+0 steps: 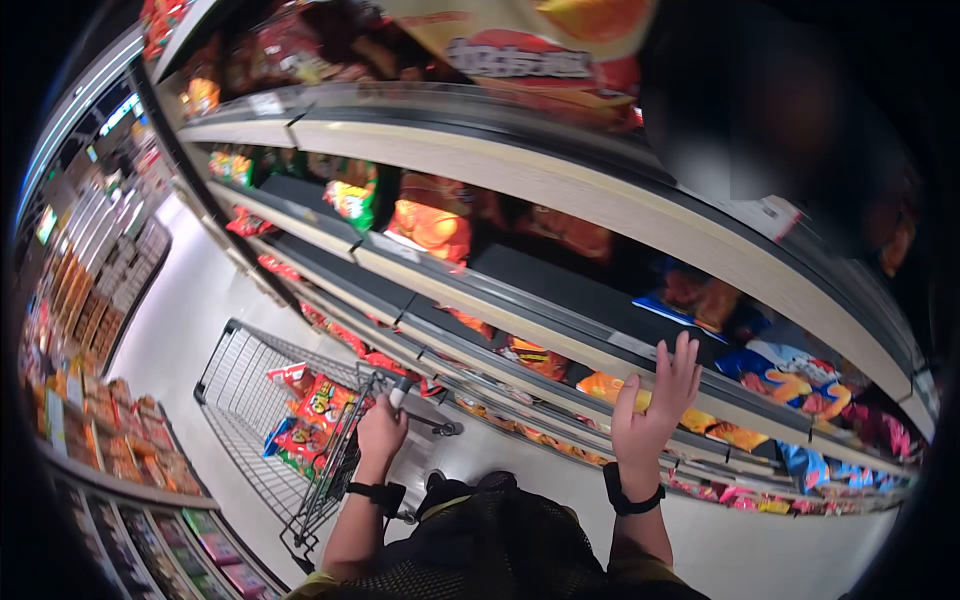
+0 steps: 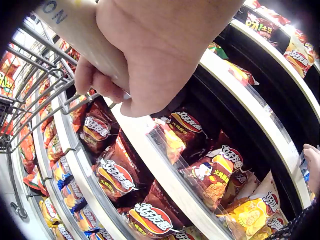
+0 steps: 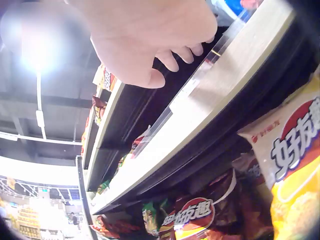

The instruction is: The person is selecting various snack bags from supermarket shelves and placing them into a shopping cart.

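My left hand (image 1: 382, 432) grips the handle (image 1: 399, 391) of a wire shopping cart (image 1: 250, 385); in the left wrist view its fingers curl round the pale handle (image 2: 90, 37). Red snack bags (image 1: 322, 405) and a blue one lie in the cart. My right hand (image 1: 652, 415) is raised in front of the snack shelves, fingers extended and holding nothing. In the right wrist view, the right hand (image 3: 155, 37) is beside a shelf edge (image 3: 200, 107), its fingers slightly bent.
Long shelves (image 1: 480, 165) of bagged snacks run across the front and right. An orange bag (image 1: 432, 222) stands on an upper shelf. More shelving with packaged goods (image 1: 130, 430) is at the left, with pale floor (image 1: 170, 345) between.
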Demonstrator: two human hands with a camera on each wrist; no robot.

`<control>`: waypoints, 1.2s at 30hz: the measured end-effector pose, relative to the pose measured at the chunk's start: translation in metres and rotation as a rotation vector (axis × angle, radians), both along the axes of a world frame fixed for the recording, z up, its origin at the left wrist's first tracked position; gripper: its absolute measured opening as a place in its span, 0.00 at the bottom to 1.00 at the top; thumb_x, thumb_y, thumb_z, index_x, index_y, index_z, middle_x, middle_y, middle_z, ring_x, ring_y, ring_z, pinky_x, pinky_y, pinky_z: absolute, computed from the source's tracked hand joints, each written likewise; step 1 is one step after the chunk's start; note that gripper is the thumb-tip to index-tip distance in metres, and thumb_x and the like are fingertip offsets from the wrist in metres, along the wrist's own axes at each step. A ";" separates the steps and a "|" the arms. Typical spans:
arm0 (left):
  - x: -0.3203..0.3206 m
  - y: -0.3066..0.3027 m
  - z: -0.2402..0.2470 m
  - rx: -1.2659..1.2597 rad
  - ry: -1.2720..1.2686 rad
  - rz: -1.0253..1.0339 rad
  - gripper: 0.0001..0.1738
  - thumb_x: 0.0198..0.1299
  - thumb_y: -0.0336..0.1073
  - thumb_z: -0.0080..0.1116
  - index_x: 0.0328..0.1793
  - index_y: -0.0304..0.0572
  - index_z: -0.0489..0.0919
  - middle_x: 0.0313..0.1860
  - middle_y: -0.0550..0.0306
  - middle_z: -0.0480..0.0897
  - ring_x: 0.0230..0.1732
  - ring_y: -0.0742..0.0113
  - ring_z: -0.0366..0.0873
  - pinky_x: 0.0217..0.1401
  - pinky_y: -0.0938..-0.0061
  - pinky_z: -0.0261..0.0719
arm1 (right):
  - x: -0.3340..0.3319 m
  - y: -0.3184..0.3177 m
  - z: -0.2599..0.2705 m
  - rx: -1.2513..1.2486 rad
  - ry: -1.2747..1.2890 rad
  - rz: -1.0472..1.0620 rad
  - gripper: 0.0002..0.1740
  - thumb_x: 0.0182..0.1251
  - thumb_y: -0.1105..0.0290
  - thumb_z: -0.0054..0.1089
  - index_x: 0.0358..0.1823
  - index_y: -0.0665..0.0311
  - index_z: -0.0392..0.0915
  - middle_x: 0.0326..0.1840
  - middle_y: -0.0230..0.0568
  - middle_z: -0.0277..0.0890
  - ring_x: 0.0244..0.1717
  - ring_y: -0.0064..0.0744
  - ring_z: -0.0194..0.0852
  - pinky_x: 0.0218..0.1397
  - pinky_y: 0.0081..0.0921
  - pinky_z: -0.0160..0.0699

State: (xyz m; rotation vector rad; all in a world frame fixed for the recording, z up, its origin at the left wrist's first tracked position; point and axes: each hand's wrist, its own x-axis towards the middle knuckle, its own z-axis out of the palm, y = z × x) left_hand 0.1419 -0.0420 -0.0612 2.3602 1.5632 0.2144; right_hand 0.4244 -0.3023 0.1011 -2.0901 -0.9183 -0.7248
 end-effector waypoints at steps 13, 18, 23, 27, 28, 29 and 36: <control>-0.036 -0.023 0.000 -0.088 -0.102 -0.076 0.18 0.61 0.45 0.63 0.44 0.40 0.73 0.32 0.43 0.83 0.34 0.40 0.84 0.38 0.48 0.82 | -0.024 0.023 -0.004 -0.097 -0.045 0.029 0.22 0.67 0.73 0.56 0.63 0.63 0.73 0.78 0.52 0.63 0.82 0.58 0.51 0.83 0.64 0.38; -0.049 -0.027 0.012 -0.174 -0.215 -0.035 0.20 0.61 0.50 0.63 0.43 0.39 0.81 0.28 0.42 0.84 0.34 0.40 0.85 0.40 0.49 0.83 | -0.056 0.030 -0.018 0.085 0.008 0.143 0.12 0.65 0.78 0.55 0.49 0.64 0.77 0.70 0.51 0.70 0.74 0.57 0.62 0.77 0.58 0.55; -0.064 -0.020 0.011 -0.123 -0.268 -0.027 0.20 0.60 0.51 0.64 0.38 0.38 0.81 0.24 0.44 0.83 0.31 0.41 0.84 0.38 0.50 0.82 | -0.104 0.057 -0.037 0.092 0.196 0.386 0.08 0.64 0.82 0.56 0.43 0.68 0.78 0.58 0.49 0.77 0.63 0.53 0.74 0.67 0.44 0.70; -0.081 -0.003 0.007 -0.078 -0.295 -0.039 0.21 0.60 0.52 0.64 0.36 0.39 0.81 0.23 0.45 0.83 0.30 0.42 0.84 0.37 0.50 0.81 | -0.131 0.082 -0.049 0.069 0.332 0.539 0.07 0.63 0.82 0.59 0.42 0.71 0.79 0.48 0.48 0.82 0.50 0.48 0.81 0.58 0.37 0.78; -0.086 0.002 0.007 -0.092 -0.288 -0.034 0.20 0.60 0.52 0.64 0.37 0.39 0.82 0.24 0.46 0.83 0.31 0.42 0.84 0.38 0.51 0.82 | -0.136 0.088 -0.053 0.050 0.365 0.584 0.07 0.64 0.82 0.58 0.43 0.70 0.79 0.47 0.48 0.82 0.49 0.49 0.81 0.56 0.38 0.78; -0.092 0.006 0.009 -0.109 -0.287 -0.027 0.20 0.60 0.52 0.64 0.39 0.40 0.83 0.25 0.46 0.84 0.31 0.43 0.84 0.38 0.52 0.82 | -0.143 0.092 -0.053 0.031 0.398 0.628 0.07 0.64 0.83 0.58 0.43 0.70 0.79 0.46 0.48 0.82 0.49 0.50 0.82 0.55 0.39 0.79; -0.135 0.045 -0.007 -0.068 -0.288 -0.052 0.23 0.59 0.53 0.65 0.33 0.38 0.77 0.24 0.43 0.83 0.31 0.40 0.84 0.38 0.50 0.81 | -0.191 0.123 -0.075 -0.198 0.565 0.746 0.07 0.68 0.77 0.61 0.46 0.68 0.80 0.47 0.48 0.83 0.48 0.49 0.83 0.54 0.36 0.80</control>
